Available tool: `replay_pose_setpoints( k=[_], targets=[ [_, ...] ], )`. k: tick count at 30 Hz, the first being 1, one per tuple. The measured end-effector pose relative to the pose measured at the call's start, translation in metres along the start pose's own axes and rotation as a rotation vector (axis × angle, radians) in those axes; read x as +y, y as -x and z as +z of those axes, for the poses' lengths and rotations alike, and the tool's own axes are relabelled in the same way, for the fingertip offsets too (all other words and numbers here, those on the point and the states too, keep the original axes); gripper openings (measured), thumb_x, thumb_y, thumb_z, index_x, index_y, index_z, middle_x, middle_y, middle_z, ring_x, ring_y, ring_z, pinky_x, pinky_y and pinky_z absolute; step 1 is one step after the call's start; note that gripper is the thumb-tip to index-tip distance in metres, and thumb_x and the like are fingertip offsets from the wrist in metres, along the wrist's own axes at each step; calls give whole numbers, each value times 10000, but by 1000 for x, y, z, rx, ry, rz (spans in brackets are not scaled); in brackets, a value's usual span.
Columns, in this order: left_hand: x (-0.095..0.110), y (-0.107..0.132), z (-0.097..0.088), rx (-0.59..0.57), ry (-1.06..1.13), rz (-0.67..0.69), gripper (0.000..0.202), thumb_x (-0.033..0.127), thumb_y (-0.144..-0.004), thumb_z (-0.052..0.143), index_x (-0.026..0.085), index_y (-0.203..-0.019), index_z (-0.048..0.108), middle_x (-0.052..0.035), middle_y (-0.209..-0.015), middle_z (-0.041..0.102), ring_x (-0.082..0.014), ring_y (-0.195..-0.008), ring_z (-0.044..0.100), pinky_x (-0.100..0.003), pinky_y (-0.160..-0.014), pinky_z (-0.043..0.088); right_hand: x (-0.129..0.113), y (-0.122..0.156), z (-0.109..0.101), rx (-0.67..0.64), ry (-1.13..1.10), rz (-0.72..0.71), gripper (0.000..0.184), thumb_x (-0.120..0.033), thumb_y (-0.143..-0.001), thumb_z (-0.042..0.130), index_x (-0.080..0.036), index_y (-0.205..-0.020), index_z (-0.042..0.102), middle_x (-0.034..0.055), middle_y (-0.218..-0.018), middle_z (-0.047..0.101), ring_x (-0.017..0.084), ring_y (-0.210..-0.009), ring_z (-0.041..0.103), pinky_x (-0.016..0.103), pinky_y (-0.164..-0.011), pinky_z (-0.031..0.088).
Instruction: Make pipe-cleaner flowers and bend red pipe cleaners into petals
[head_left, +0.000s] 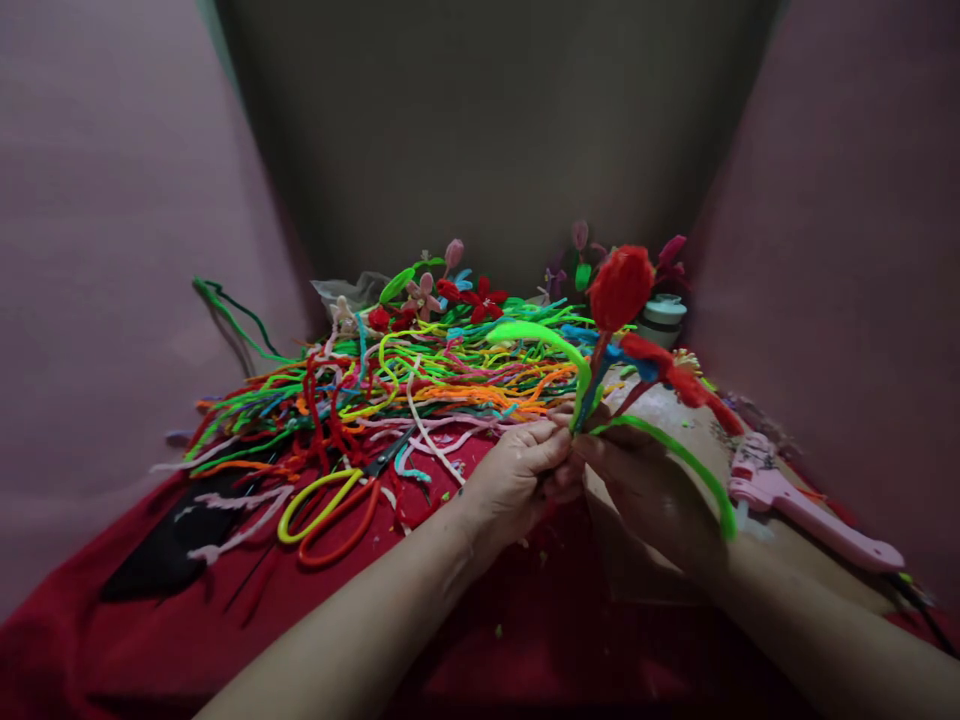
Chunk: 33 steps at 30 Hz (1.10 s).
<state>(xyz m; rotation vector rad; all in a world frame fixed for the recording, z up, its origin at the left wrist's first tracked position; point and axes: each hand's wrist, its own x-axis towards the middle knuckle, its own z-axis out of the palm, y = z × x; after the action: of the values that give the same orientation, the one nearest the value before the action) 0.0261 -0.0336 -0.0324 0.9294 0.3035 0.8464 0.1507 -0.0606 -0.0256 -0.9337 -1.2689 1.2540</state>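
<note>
My left hand [525, 460] and my right hand [637, 485] meet at the middle of the table, fingers closed around the stems of a pipe-cleaner flower bunch. At its top stands a red tulip-shaped bloom [621, 288]. A red flower with a blue centre [660, 365] leans to the right. Bright green fuzzy leaves curve out on both sides, the left leaf [544, 336] arching up and over, the right leaf [686, 460] drooping across my right wrist. The fingertips and lower stem ends are partly hidden.
Scissors [364, 515] with yellow and red handles lie left of my hands. Behind spreads a pile of colourful pipe cleaners [480, 375]. A pink glue gun [817, 522] rests at right. A black flat object [172, 545] lies at left; finished flowers [484, 300] stand at the back.
</note>
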Motion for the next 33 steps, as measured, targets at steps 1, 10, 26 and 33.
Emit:
replay_pose_setpoints(
  k=[1,10,26,33],
  targets=[
    [0,0,1,4,-13,8,207,303,-761,597,129,-692,509,59,-486,386,-28,-403,262,-179,-437,211,-1,0,1,16,5,-20,230,-396,-756,577,-220,-682,704,27,-611,665,193,-653,623,312,-593,489],
    [1,0,1,-18,-34,-25,219,334,-763,595,139,-706,512,73,-475,334,-38,-407,248,-199,-460,269,2,0,5,44,-31,4,259,-403,-781,545,-203,-786,709,39,-608,665,192,-645,629,295,-533,496],
    [6,0,3,-3,-340,2,256,328,-810,496,135,-642,499,11,-569,450,-74,-523,408,-215,-541,329,2,-4,2,106,-103,-62,192,-338,-771,571,-198,-751,702,35,-629,667,185,-631,616,291,-553,465],
    [-9,4,9,357,-1091,289,346,248,-752,565,194,-1073,448,-32,-853,585,-162,-761,561,-278,-714,432,-5,-5,2,203,-110,-105,124,-324,-720,637,-216,-746,694,14,-729,680,197,-718,615,298,-616,450]
  ],
)
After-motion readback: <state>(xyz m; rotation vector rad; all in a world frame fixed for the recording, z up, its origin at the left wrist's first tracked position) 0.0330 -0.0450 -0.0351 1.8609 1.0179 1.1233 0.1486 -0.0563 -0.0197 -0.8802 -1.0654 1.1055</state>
